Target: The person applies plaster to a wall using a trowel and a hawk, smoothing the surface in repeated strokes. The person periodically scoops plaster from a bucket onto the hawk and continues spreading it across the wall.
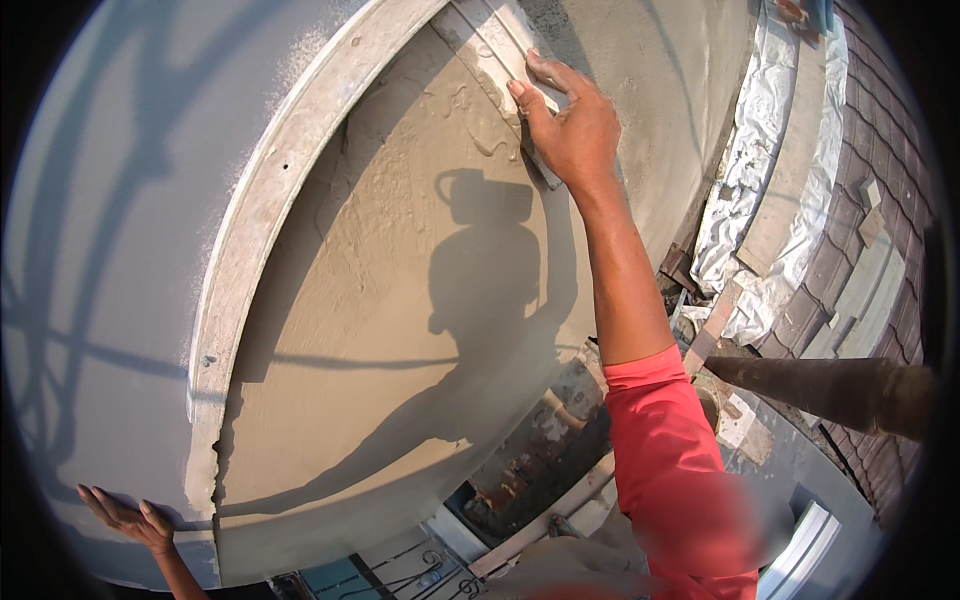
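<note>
My right hand (575, 120) is raised at the top, its fingers and thumb closed on the edge of a grooved, plaster-smeared straightedge (490, 50). The tool lies slanted against the wet grey-brown plaster (400, 200), which has ridges and lumps beside it. At the lower left, my left hand (130, 518) rests flat with spread fingers on the smooth grey wall (110, 330). Between the hands runs a long, pale, plaster-stained batten (265, 190), bent by the lens, along the border of the wet plaster. Its lower end, crusted with plaster, stops near my left hand.
Shadows of me and of poles fall across the wall. To the right are a rusty pole (820, 390), crumpled silver sheeting (760, 150), a plank (790, 170) and brown roof tiles (860, 210). A mortar-stained trough (545, 450) and metal grillwork (400, 570) are below.
</note>
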`<action>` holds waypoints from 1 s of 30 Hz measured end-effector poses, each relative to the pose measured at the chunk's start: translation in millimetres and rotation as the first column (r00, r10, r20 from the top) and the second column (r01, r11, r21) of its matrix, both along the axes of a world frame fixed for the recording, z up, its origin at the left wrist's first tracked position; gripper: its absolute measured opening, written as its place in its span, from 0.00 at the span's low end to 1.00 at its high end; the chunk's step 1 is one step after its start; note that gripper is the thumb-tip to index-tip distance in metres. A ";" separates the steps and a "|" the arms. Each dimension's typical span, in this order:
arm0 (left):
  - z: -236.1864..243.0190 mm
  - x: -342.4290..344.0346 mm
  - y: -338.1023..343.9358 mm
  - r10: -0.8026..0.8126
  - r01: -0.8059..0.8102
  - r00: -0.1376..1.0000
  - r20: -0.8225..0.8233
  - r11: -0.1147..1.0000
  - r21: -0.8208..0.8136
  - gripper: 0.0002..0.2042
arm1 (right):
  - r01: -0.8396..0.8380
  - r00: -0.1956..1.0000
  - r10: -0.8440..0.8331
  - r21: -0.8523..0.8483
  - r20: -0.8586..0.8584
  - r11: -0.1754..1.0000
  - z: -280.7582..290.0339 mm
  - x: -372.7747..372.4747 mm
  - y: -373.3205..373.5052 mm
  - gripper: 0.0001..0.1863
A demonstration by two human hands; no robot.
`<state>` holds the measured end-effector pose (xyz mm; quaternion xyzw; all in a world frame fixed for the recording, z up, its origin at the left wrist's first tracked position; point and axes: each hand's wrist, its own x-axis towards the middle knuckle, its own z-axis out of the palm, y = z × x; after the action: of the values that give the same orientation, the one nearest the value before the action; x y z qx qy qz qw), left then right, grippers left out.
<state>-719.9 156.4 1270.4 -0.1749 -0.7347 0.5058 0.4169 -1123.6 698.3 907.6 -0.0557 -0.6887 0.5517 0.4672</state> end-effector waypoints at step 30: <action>-1.0 -7.2 4.2 -0.064 0.064 0.998 -0.009 0.997 -0.033 0.35 | -0.471 0.791 0.608 -0.706 -0.072 0.530 -48.1 75.0 -51.0 0.19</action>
<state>-727.1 160.6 1269.4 -0.2025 -0.7183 0.5050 0.4336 -1048.6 647.3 859.6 -0.0598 -0.4533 0.8764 0.1515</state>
